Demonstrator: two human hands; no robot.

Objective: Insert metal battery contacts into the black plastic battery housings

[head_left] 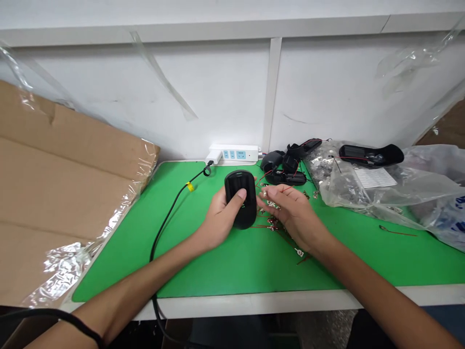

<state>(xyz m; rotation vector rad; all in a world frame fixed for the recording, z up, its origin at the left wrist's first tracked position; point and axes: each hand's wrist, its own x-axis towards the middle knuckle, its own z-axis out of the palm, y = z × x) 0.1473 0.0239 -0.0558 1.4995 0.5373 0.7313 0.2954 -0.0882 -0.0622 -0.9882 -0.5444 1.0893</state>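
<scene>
Forearms (127, 286) over bench edge (254, 304), left hand (218, 218) gripping black housing (241, 194), right hand (294, 215) spread above red-wired terminals (271, 223)

The rounded black plastic housing (240, 199) stands out against a bright green rubber mat (203, 271) crossed by thin red wires (261, 226); a white power strip (243, 152) carries pale blue switches (228, 154).
</scene>
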